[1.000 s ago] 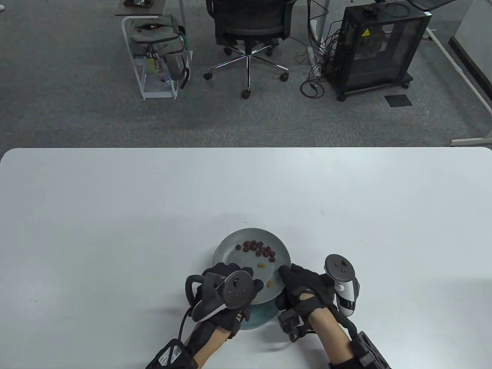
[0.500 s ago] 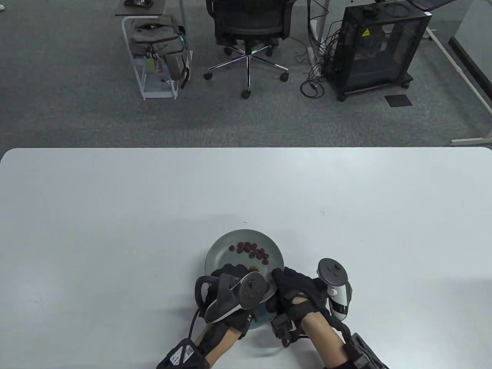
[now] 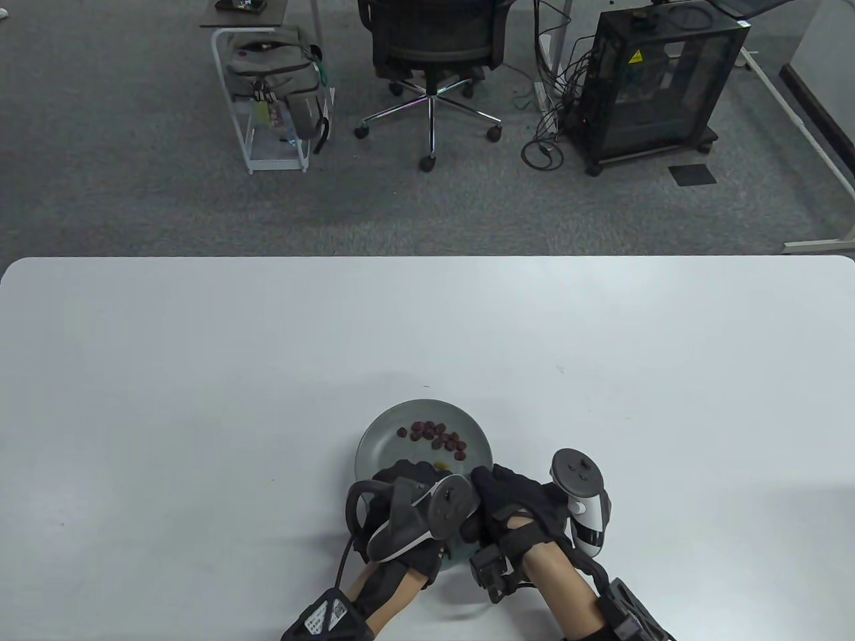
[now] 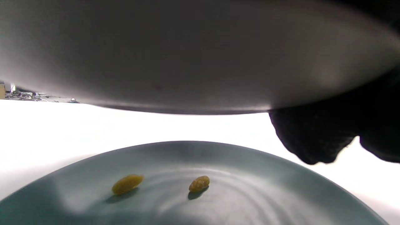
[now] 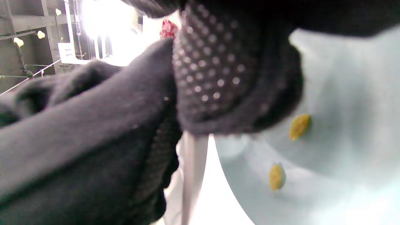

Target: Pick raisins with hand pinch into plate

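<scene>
**Holding an upper plate over a lower one, both hands at its near edge**

Looking down at the white table (image 3: 200,374), one sees a grey-green upper plate (image 3: 387,434) near the front edge, and both gloved hands are at its near side; the left hand (image 3: 407,514) covers the near-left rim, and the right hand (image 3: 514,507) is at the near-right rim, the two hands almost touching each other. On the upper plate lies a group of dark red raisins (image 3: 437,435) toward its far side, and one yellow raisin (image 3: 441,464) is just in front of the left hand's fingers.

In the left wrist view the underside of the upper plate fills the top, raised above a lower plate (image 4: 281,175) of the same colour; two yellow raisins (image 4: 199,183) lie apart on the lower plate, and dark gloved fingertips (image 4: 312,137) hang down at the right under the raised rim.

In the right wrist view the gloved fingers (image 5: 225,78) are bent close together against the plate edge; the same two yellow raisins show on the lower plate at the right.

Both hands seem to hold the upper plate by its rim; how the left fingers close under the tracker I cannot tell exactly
</scene>
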`<action>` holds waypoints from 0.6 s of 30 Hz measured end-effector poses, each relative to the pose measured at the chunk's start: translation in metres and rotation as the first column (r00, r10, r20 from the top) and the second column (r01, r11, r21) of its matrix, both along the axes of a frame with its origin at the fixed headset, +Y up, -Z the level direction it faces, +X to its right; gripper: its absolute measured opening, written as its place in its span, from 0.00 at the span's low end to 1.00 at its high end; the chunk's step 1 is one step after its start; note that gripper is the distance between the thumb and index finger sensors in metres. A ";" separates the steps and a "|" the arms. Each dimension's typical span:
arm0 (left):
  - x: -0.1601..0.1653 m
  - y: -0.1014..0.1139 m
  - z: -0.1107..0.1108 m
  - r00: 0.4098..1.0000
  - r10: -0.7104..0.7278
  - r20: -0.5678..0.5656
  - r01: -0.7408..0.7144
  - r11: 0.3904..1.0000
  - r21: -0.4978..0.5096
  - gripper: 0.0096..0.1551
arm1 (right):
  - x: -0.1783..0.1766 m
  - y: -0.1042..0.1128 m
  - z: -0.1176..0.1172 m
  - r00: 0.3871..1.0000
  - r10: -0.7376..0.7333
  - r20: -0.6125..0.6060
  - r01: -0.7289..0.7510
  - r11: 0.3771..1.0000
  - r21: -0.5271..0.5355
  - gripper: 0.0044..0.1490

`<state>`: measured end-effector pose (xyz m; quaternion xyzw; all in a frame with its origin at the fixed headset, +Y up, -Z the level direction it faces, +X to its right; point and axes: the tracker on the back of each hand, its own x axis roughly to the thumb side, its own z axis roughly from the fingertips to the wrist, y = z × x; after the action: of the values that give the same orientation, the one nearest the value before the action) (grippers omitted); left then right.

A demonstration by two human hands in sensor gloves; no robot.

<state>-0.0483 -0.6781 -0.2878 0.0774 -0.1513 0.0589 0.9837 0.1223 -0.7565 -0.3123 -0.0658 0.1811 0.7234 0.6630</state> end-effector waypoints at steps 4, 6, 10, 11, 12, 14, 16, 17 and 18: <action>0.001 0.000 0.000 1.000 -0.005 -0.001 0.005 1.000 0.007 0.22 | 0.001 0.000 0.000 1.000 0.003 0.002 -0.003 1.000 0.002 0.34; 0.001 0.001 -0.001 1.000 -0.006 0.000 0.006 1.000 0.003 0.22 | 0.001 0.000 -0.001 1.000 0.006 0.005 -0.006 1.000 0.003 0.34; 0.001 0.001 -0.002 1.000 0.003 0.009 -0.003 1.000 -0.013 0.22 | 0.001 0.000 -0.001 1.000 0.009 0.000 -0.009 1.000 0.005 0.34; 0.001 0.001 -0.003 1.000 0.007 0.015 -0.006 1.000 -0.021 0.22 | 0.001 0.000 -0.001 1.000 0.010 0.001 -0.010 1.000 0.005 0.34; 0.001 0.000 -0.004 1.000 0.009 0.018 -0.008 1.000 -0.028 0.22 | 0.001 0.000 -0.001 1.000 0.012 0.000 -0.012 1.000 0.005 0.34; 0.000 0.000 -0.004 1.000 0.017 0.022 -0.016 0.999 -0.032 0.23 | 0.001 0.000 -0.001 1.000 0.009 0.000 -0.009 1.000 0.002 0.34; 0.000 0.000 -0.005 0.999 0.022 0.024 -0.021 0.999 -0.035 0.23 | 0.001 0.000 -0.001 1.000 0.010 0.004 -0.010 1.000 -0.002 0.34; 0.000 0.000 -0.005 0.999 0.023 0.028 -0.022 0.999 -0.036 0.23 | 0.001 0.000 -0.001 1.000 0.010 0.005 -0.010 1.000 -0.002 0.34; 0.000 0.000 -0.005 0.999 0.022 0.029 -0.021 0.999 -0.042 0.23 | 0.001 0.000 -0.001 1.000 0.011 0.005 -0.011 1.000 -0.004 0.34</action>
<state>-0.0487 -0.6780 -0.2932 0.0574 -0.1637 0.0736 0.9821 0.1233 -0.7565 -0.3133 -0.0702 0.1805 0.7266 0.6592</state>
